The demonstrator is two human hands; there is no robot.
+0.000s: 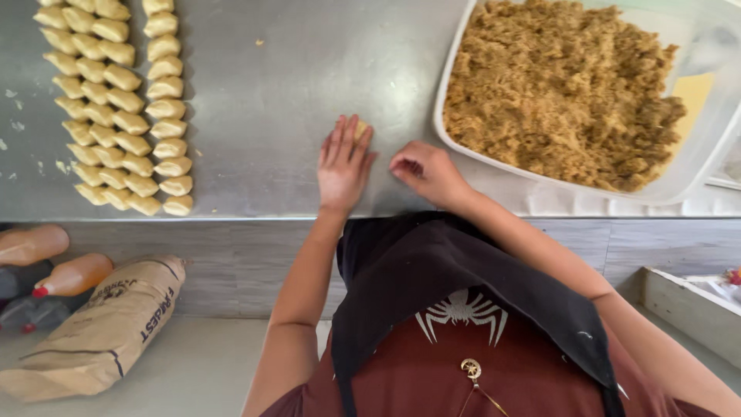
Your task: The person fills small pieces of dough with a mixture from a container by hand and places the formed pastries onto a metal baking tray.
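My left hand point(343, 164) lies flat on the steel table point(270, 85), fingers together, pressing on a small piece of pale dough point(360, 128) that peeks out beside the fingertips. My right hand point(426, 171) rests just to its right with the fingers curled in; I cannot tell if anything is in it. A white plastic tub point(463, 38) of brown crumbly filling point(559, 89) stands at the right, a short way beyond my right hand.
Several shaped dough pieces point(116, 100) lie in rows at the table's left. Below the table edge, a brown paper sack point(100, 328) and plastic bottles point(46, 266) lie on a lower surface. A white ledge point(687, 305) is at lower right.
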